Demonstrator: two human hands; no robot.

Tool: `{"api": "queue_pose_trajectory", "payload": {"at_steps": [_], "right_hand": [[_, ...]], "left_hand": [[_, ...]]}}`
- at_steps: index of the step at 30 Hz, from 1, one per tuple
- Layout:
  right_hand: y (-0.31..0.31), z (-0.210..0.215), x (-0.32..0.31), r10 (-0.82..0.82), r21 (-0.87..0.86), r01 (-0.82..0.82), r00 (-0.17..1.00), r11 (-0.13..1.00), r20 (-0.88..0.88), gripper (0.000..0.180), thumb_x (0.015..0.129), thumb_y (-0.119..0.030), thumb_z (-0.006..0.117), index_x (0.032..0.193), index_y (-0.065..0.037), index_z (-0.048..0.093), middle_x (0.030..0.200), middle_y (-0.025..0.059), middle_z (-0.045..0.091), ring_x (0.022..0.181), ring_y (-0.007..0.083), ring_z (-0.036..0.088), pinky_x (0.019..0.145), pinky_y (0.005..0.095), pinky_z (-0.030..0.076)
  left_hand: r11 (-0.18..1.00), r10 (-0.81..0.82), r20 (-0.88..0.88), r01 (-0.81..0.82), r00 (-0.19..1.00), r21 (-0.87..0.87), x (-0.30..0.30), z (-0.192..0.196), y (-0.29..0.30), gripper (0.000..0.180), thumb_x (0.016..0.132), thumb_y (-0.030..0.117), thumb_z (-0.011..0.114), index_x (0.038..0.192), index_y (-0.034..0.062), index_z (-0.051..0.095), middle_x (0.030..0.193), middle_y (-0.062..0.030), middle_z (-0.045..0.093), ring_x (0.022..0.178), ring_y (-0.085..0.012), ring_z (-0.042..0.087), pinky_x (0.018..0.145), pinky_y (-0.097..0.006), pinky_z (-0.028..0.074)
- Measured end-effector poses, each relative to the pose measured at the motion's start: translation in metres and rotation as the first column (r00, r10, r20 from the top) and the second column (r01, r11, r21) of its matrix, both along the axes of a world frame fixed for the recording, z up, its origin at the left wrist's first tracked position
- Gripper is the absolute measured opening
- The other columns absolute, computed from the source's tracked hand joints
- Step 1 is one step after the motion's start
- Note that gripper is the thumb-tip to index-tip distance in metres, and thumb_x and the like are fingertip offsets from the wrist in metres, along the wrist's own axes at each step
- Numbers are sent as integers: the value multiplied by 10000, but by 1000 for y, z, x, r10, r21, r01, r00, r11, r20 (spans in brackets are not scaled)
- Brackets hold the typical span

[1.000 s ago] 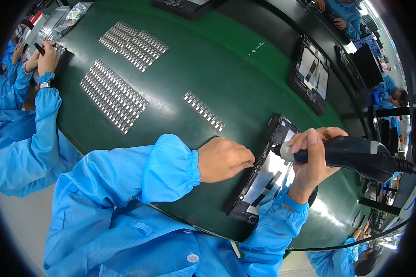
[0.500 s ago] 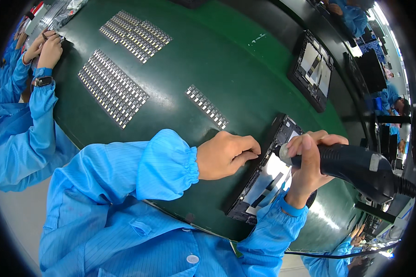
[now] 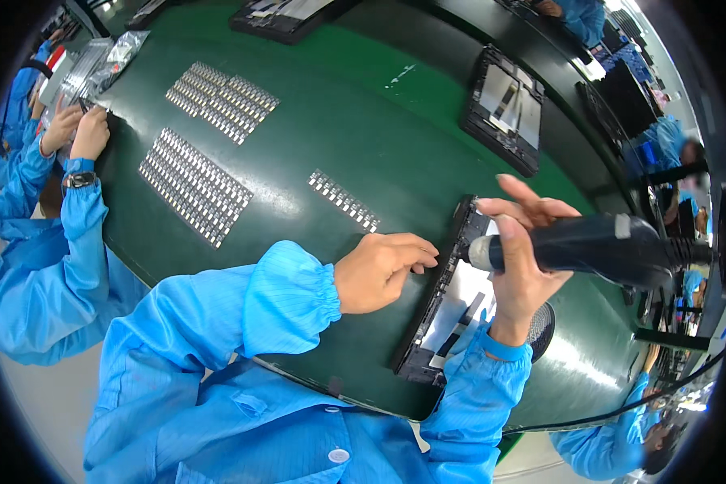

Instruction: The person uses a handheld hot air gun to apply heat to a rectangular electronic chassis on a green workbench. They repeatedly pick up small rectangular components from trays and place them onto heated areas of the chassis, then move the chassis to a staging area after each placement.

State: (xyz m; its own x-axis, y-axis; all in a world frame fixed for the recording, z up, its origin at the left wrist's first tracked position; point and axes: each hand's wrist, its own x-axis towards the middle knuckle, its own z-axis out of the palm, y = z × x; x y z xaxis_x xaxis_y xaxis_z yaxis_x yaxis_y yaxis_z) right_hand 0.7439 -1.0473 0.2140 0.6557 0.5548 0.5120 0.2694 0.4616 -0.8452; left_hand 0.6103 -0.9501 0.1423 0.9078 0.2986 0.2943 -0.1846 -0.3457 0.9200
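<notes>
My right hand (image 3: 524, 262) is wrapped round a black corded electric screwdriver (image 3: 597, 246), some of its fingers raised. The tool lies almost level, its pale tip at the upper part of a black-framed flat device (image 3: 427, 355). Whether the tip touches the device is hidden. Inside the frame are silvery plates and dark strips; my right forearm covers part of it. Just left of the device's long edge is my left hand (image 3: 383, 270), its fingers curled together over the green table. Anything between those fingertips is too small or hidden to make out.
A short strip of small pieces (image 3: 343, 200) lies beyond my left hand, with two larger sheets (image 3: 195, 187) of them farther left. Another open device (image 3: 506, 109) is at the far right. A round black mesh object (image 3: 543, 331) stands by my right wrist. A co-worker's hands (image 3: 85, 131) work at left.
My left hand has drawn back a little leftward from the device's edge. The fingers of my right hand have spread and lifted, and the screwdriver is more level. The whole view has shifted slightly.
</notes>
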Motion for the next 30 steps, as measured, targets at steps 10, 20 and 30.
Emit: {"api": "queue_pose_trajectory", "payload": {"at_steps": [10, 20, 30], "right_hand": [[-22, 28, -1, -166, 86, 175, 980, 981, -105, 446, 746, 113, 656, 1125, 36, 434, 911, 213, 644, 724, 228, 657, 677, 319, 546], [-115, 17, -15, -149, 145, 177, 971, 973, -187, 689, 841, -538, 559, 1211, 15, 380, 644, 74, 501, 507, 165, 536, 510, 313, 484], [-128, 9, -36, 0, 210, 68, 951, 975, -308, 800, 823, -725, 349, 1181, -11, 378, 663, 125, 526, 527, 206, 540, 526, 318, 468]], "left_hand": [[997, 40, 19, -41, 999, 58, -2, -8, 1, 394, 756, -176, 396, 1055, -37, 611, 1095, -175, 611, 880, -227, 650, 734, -292, 539], [956, 111, -86, -83, 990, 282, -43, 14, -13, 331, 799, -74, 533, 1117, -7, 596, 1182, -185, 578, 1033, -284, 609, 842, -320, 502], [750, -317, 95, 188, 944, 635, -53, 14, -67, 516, 711, 223, 754, 1131, -11, 566, 1192, -156, 571, 1194, -345, 484, 993, -523, 347]]}}
